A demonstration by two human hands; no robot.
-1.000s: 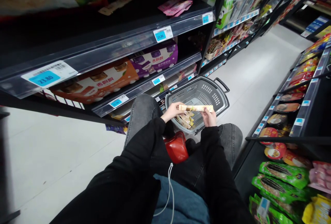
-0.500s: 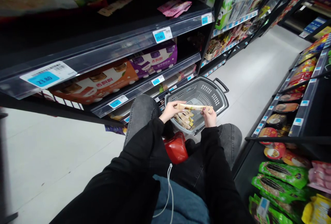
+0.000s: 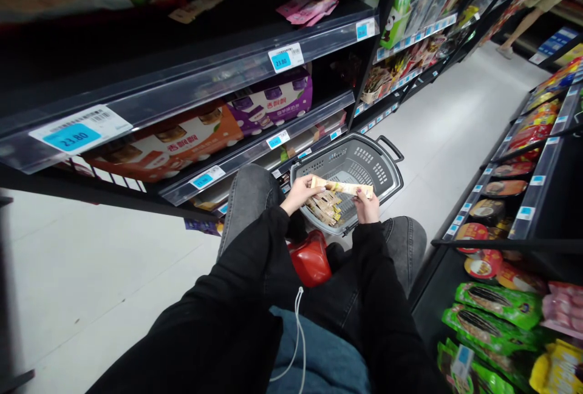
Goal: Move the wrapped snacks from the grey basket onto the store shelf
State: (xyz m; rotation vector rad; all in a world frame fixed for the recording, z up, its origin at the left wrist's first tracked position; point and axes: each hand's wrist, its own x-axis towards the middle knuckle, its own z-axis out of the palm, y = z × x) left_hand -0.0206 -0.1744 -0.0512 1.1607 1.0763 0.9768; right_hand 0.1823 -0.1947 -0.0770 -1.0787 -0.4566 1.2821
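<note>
Between my two hands a long, narrow cream-coloured stick packet (image 3: 341,187) is stretched level, its printed face tilted up. My left hand (image 3: 298,193) pinches one end of it, and my right hand (image 3: 367,206) grips the other end between thumb and fingers. Below it stands a grey plastic shopping basket (image 3: 389,169) with slotted walls, on the floor in front of my knees. Several similar tan stick packets (image 3: 325,207) lie in a pile at the near left inside the basket. The small print on the packet is too blurred to read.
Dark shelves (image 3: 182,78) on my left carry an orange carton (image 3: 182,139), a purple carton (image 3: 277,102) and price tags. Green seed bags (image 3: 498,304) and round tubs fill the low rack at right. A red object (image 3: 310,259) sits between my legs. A person's leg (image 3: 521,30) shows far down the aisle.
The packet has turned slightly so that more of its printed face shows, with both hands still on its ends. A person has come into view at the far end of the aisle.
</note>
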